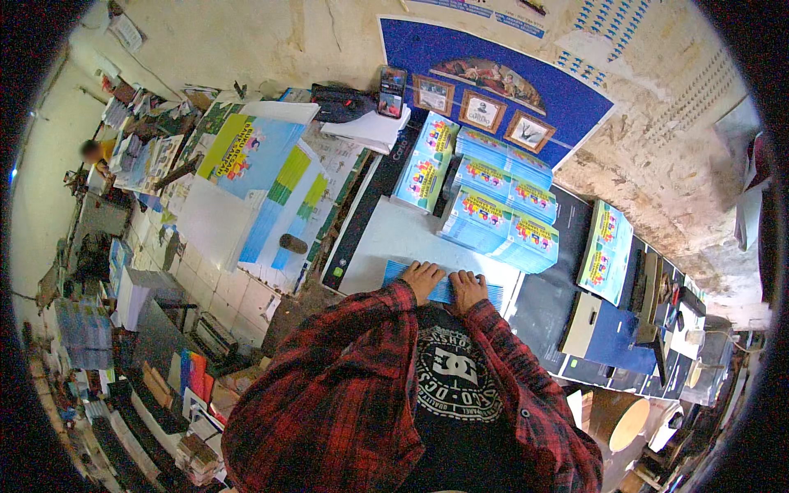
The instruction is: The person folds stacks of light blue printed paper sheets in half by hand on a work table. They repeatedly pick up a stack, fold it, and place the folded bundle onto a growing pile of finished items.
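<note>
Both hands are on a low strip of blue-and-white striped paper edges [398, 269], apparently a stack of booklets, lying on a pale board [386, 222] close to my body. My left hand [422, 281] grips it left of its middle, fingers curled over the far edge. A short way to the right, my right hand [468, 291] holds the same stack in a similar way. My thumbs are hard to make out. Just beyond stand several piles of colourful blue-and-yellow booklets [485, 215], with a narrower booklet pile [426, 164] at their left.
Another booklet pile [606, 251] lies on the dark table [546, 308] at the right, beside a machine-like blue-and-beige block [604, 333]. Large printed sheets [246, 156] cover a surface at left. A phone [392, 92] stands upright near the wall. Another person [97, 154] is at far left.
</note>
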Motion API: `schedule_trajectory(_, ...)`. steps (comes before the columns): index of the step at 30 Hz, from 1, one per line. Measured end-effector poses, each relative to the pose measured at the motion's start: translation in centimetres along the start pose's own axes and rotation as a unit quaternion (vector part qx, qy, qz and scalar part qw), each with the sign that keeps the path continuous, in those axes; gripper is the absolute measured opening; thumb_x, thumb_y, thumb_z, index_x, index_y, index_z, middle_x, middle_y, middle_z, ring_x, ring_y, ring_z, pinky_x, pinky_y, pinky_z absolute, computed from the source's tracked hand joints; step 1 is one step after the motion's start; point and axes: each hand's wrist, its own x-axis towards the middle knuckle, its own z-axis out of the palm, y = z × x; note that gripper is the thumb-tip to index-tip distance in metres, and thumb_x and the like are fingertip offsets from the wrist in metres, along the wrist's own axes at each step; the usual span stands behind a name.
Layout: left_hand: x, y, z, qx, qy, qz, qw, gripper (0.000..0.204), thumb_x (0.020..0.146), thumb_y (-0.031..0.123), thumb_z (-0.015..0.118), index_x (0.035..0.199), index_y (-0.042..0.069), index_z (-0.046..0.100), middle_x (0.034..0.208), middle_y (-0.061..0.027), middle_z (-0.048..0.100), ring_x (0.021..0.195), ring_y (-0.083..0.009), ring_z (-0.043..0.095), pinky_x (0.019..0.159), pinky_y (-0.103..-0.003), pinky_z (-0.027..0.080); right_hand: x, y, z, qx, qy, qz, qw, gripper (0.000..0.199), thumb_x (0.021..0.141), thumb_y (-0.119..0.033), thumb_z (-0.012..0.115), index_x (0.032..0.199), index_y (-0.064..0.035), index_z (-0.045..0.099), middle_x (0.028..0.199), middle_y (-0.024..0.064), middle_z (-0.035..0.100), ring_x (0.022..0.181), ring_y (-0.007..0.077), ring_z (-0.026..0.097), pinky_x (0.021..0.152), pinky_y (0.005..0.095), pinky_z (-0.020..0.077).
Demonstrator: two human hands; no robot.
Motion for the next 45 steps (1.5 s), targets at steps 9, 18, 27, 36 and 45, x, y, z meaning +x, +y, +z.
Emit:
schedule_trajectory(9, -5.1, -5.6, -0.6, -0.059, -0.028, -0.076, 0.995, 0.068, 0.062, 0.040, 0.075, 0.118, 0.013, 0.047, 0.114, -0.0088, 0.051, 0.109, -0.0284, 0.048, 0.094, -0.046, 0.035, -4.8, 5.2, -3.6, 0.058, -0.044, 0.071, 0.995, 0.064, 0.062, -0.048, 0.073, 0.109, -0.0099, 0.050, 0.104, 0.0097, 0.057, 0.102, 0.0294, 0.054, 0.090, 0.0460, 0.0379)
schedule_trajectory(18, -6.2, -5.1, 0.0, -0.072, 0.001, -0.071, 0.995, 0.049, 0.067, 0.031, 0.070, 0.108, 0.011, 0.052, 0.109, -0.0076, 0.054, 0.106, -0.0259, 0.051, 0.090, -0.045, 0.038, -7.5, 5.1, -4.2, 0.076, -0.050, 0.102, 0.991, 0.053, 0.067, -0.043, 0.070, 0.105, -0.0109, 0.053, 0.106, 0.0089, 0.058, 0.109, 0.0262, 0.050, 0.096, 0.0528, 0.0300)
schedule_trajectory(27, -5.3, -3.7, 1.3, -0.008, 0.032, -0.099, 0.995, 0.044, 0.071, 0.016, 0.065, 0.110, 0.007, 0.047, 0.109, -0.0072, 0.050, 0.109, -0.0269, 0.044, 0.088, -0.045, 0.040, -2.4, 1.7, 0.5, -0.034, -0.002, -0.001, 0.999, 0.064, 0.065, -0.047, 0.070, 0.110, -0.0067, 0.047, 0.112, 0.0111, 0.051, 0.116, 0.0256, 0.045, 0.100, 0.0534, 0.0264)
schedule_trajectory(36, -4.6, -4.0, 2.5, 0.001, 0.079, -0.115, 0.990, 0.033, 0.074, 0.011, 0.058, 0.106, 0.008, 0.050, 0.109, -0.0065, 0.050, 0.108, -0.0257, 0.046, 0.088, -0.045, 0.039, 5.4, -4.5, 0.7, 0.034, -0.085, -0.127, 0.988, 0.062, 0.070, -0.046, 0.067, 0.115, -0.0100, 0.044, 0.108, 0.0112, 0.059, 0.104, 0.0269, 0.057, 0.089, 0.0445, 0.0404)
schedule_trajectory(45, -5.4, -4.3, 4.3, 0.051, 0.087, -0.094, 0.991, 0.035, 0.073, 0.015, 0.058, 0.107, 0.011, 0.051, 0.109, -0.0055, 0.051, 0.105, -0.0255, 0.047, 0.084, -0.045, 0.041, -3.9, 4.1, -0.6, 0.013, -0.020, -0.076, 0.997, 0.055, 0.075, -0.046, 0.062, 0.116, -0.0118, 0.051, 0.109, 0.0082, 0.060, 0.102, 0.0272, 0.059, 0.089, 0.0447, 0.0377)
